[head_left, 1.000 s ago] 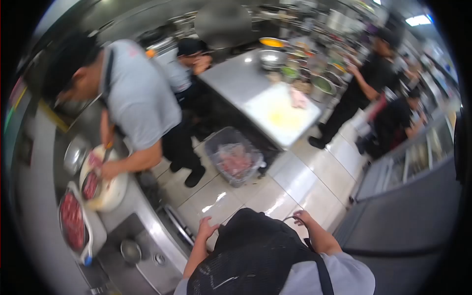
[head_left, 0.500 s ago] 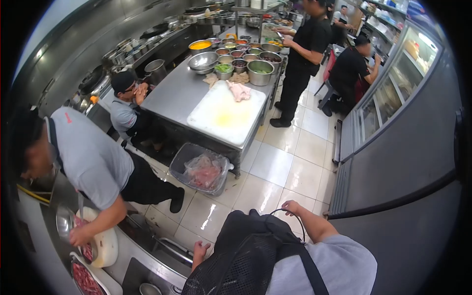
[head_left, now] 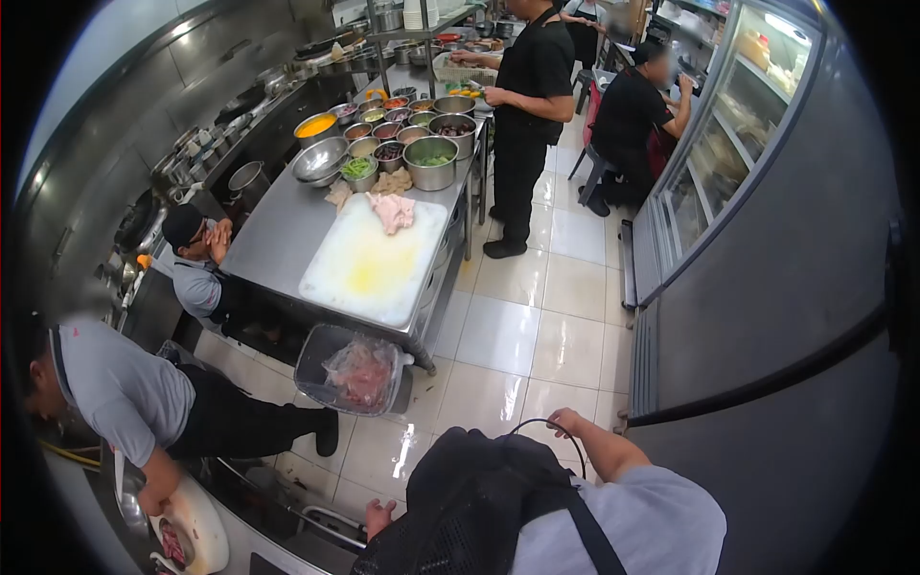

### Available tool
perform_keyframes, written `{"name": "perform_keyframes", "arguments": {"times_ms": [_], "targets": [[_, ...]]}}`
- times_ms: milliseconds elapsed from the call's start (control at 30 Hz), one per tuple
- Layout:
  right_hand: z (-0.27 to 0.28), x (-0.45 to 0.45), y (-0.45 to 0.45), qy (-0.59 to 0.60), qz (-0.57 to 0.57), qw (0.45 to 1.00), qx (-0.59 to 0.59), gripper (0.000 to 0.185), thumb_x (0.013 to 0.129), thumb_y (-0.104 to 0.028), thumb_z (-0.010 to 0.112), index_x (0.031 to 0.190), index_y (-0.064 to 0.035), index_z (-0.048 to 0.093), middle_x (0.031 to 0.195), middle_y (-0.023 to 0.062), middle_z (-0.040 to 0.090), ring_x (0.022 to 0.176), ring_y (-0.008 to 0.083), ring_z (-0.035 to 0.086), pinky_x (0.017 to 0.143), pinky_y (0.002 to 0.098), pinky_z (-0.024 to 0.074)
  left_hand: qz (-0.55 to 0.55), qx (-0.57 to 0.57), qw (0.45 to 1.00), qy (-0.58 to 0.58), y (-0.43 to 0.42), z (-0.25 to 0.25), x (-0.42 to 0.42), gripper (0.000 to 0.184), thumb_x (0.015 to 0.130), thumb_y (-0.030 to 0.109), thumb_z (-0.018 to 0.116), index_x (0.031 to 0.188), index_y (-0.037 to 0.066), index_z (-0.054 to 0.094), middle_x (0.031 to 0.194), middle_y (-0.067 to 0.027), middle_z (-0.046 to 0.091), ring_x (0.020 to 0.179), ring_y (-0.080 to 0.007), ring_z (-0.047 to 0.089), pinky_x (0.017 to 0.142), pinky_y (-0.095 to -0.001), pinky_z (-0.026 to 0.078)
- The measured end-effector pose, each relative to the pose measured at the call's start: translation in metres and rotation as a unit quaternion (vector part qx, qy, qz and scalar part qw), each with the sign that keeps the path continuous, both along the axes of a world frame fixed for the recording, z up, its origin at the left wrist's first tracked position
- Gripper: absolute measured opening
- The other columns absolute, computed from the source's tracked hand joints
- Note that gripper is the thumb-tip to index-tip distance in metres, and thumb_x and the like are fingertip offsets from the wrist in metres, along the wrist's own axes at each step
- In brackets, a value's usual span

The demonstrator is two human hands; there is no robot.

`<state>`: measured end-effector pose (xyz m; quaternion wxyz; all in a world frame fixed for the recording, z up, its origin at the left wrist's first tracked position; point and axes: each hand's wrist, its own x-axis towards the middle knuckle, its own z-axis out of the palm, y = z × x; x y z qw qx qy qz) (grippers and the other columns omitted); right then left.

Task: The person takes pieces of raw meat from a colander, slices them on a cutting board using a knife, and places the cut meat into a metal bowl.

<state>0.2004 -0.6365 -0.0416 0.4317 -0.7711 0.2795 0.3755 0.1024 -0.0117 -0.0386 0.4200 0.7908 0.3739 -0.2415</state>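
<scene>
My left hand (head_left: 380,517) hangs low beside the black apron or bag (head_left: 450,498) at my front, fingers loosely apart and nothing visible in it. My right hand (head_left: 567,422) is out to the other side, with its fingers apart. A thin black cable (head_left: 527,422) loops past the right hand; whether they touch I cannot tell. Ahead on the floor stands a grey plastic bin (head_left: 309,383) holding a clear bag of pinkish meat (head_left: 362,374). Beyond it, a white cutting board (head_left: 335,254) with a yellow stain carries a pale piece of raw meat (head_left: 392,212).
A steel table (head_left: 264,225) holds several bowls and a pot of greens (head_left: 430,163). One person (head_left: 196,264) crouches at its left; another (head_left: 134,393) leans over a white tub (head_left: 211,527). A person in black (head_left: 527,86) stands right. The fridge (head_left: 767,287) lines the right side.
The view has turned and moved forward, so the table, bin and people sit farther left and the floor aisle shows more. My left hand has dropped lower in view.
</scene>
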Motion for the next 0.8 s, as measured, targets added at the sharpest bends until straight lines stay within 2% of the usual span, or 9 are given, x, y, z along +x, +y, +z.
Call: {"name": "perform_keyframes", "arguments": {"times_ms": [100,167,200,267,400,467,600,700,800], "targets": [[-0.003,0.010,-0.017,-0.004,0.006,1.000,-0.003,0.038,0.096,-0.030,0.081,0.126,-0.0060,0.078,0.101,0.0123,0.080,0.077,0.0227,0.080,0.059,0.0377,0.0627,0.091,-0.110,0.989,0.031,-0.015,0.009,0.022,0.091,0.084,0.031,0.098,0.152,-0.003,0.050,0.142,-0.0260,0.064,0.112,-0.0338,0.070,0.097,-0.0476,0.058],[0.006,0.022,-0.024,-0.017,-0.021,1.000,-0.002,0.038,0.098,-0.028,0.079,0.127,-0.0054,0.077,0.100,0.0125,0.080,0.080,0.0226,0.080,0.061,0.0368,0.0631,-0.015,0.012,0.998,-0.056,-0.029,0.001,0.022,0.093,0.085,0.032,0.096,0.157,0.000,0.046,0.149,-0.0271,0.061,0.129,-0.0370,0.065,0.104,-0.0497,0.056],[0.005,0.029,-0.030,-0.018,-0.014,1.000,0.000,0.038,0.098,-0.028,0.079,0.127,-0.0054,0.077,0.100,0.0125,0.080,0.080,0.0226,0.080,0.061,0.0368,0.0631,-0.009,0.014,0.998,-0.057,-0.036,0.005,0.023,0.093,0.085,0.032,0.096,0.157,0.000,0.046,0.149,-0.0271,0.061,0.129,-0.0370,0.065,0.104,-0.0497,0.056],[-0.003,0.033,-0.031,-0.039,-0.045,0.998,0.016,0.036,0.097,-0.027,0.079,0.126,-0.0049,0.077,0.100,0.0126,0.080,0.082,0.0227,0.080,0.062,0.0365,0.0632,-0.023,0.013,1.000,-0.016,-0.043,0.038,0.023,0.098,0.085,0.029,0.097,0.161,0.001,0.042,0.152,-0.0310,0.059,0.141,-0.0401,0.059,0.113,-0.0502,0.051],[-0.023,0.037,-0.027,-0.025,-0.027,0.999,0.040,0.038,0.095,-0.026,0.081,0.126,-0.0043,0.077,0.099,0.0133,0.080,0.080,0.0226,0.079,0.062,0.0375,0.0630,0.051,-0.001,0.999,-0.010,-0.037,0.061,0.015,0.106,0.082,0.025,0.098,0.164,0.001,0.036,0.157,-0.0349,0.053,0.144,-0.0434,0.056,0.119,-0.0516,0.048],[-0.031,0.034,-0.023,-0.028,-0.010,0.998,0.046,0.037,0.095,-0.026,0.082,0.125,-0.0035,0.077,0.098,0.0137,0.080,0.078,0.0227,0.079,0.062,0.0375,0.0630,0.058,0.014,0.998,-0.032,-0.027,0.060,0.002,0.115,0.079,0.021,0.099,0.168,0.001,0.030,0.162,-0.0379,0.046,0.150,-0.0448,0.051,0.124,-0.0511,0.044],[-0.048,0.030,-0.012,-0.028,0.004,0.998,0.063,0.035,0.094,-0.024,0.082,0.120,-0.0012,0.078,0.093,0.0146,0.079,0.075,0.0229,0.077,0.061,0.0374,0.0618,0.054,0.064,0.995,-0.048,-0.025,0.071,-0.009,0.119,0.078,0.021,0.099,0.170,0.002,0.026,0.166,-0.0383,0.042,0.155,-0.0450,0.046,0.126,-0.0511,0.041],[-0.053,0.030,-0.006,-0.015,0.020,0.998,0.065,0.033,0.095,-0.023,0.081,0.120,-0.0009,0.078,0.092,0.0143,0.079,0.076,0.0234,0.077,0.060,0.0380,0.0610,0.108,0.050,0.990,-0.074,-0.020,0.061,-0.021,0.122,0.076,0.026,0.100,0.170,0.002,0.027,0.166,-0.0369,0.043,0.157,-0.0447,0.044,0.128,-0.0497,0.039],[-0.053,0.040,0.002,-0.006,-0.013,0.998,0.066,0.027,0.099,-0.021,0.076,0.119,-0.0023,0.078,0.093,0.0122,0.077,0.076,0.0255,0.078,0.059,0.0407,0.0608,0.061,0.077,0.994,-0.048,-0.016,0.055,-0.031,0.125,0.074,0.037,0.100,0.170,0.000,0.029,0.169,-0.0325,0.042,0.158,-0.0448,0.042,0.131,-0.0488,0.037]]}}
